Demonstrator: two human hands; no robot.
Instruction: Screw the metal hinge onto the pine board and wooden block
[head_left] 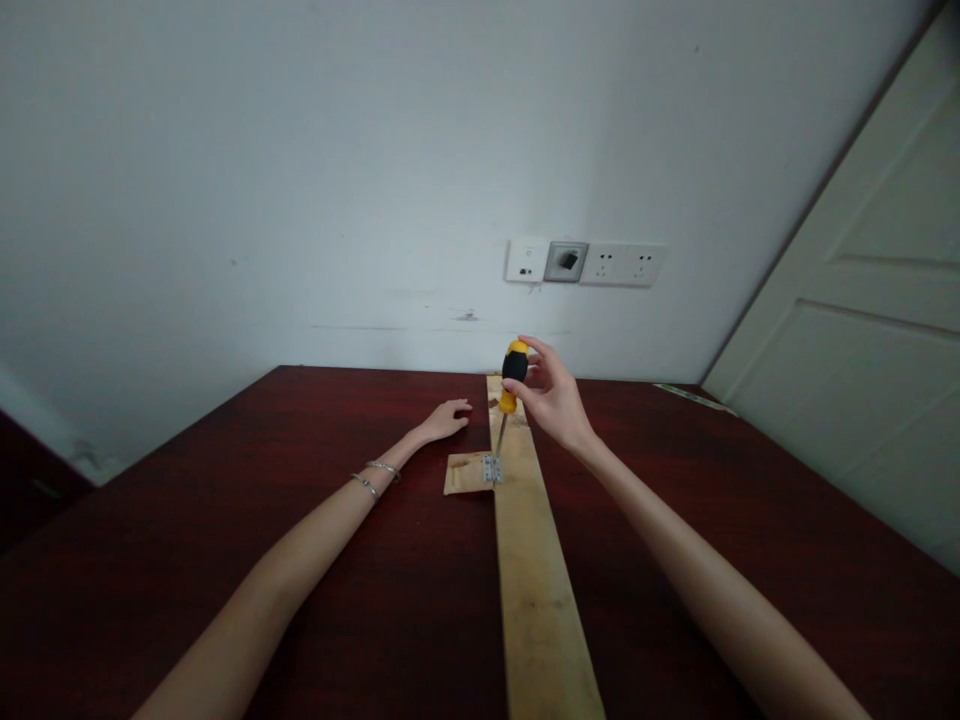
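My right hand (553,398) is closed around the yellow and black handle of a screwdriver (514,366). The screwdriver stands nearly upright, its shaft slanting down to a metal hinge (492,468). That hinge bridges a long wooden board (536,570) and a small wooden piece (466,474) at the board's left side. Whether the tip sits in a screw is too small to tell. My left hand (447,420) rests on the table left of the board, fingers stretched out and loosely curved, holding nothing. Two silver bracelets (375,477) circle the left wrist.
The dark red table (360,630) runs back to a white wall (300,180). Sockets (619,265) sit on the wall above the table's back edge. A white panelled door (862,300) leans into view at the right. A thin strip (694,398) lies at the back right.
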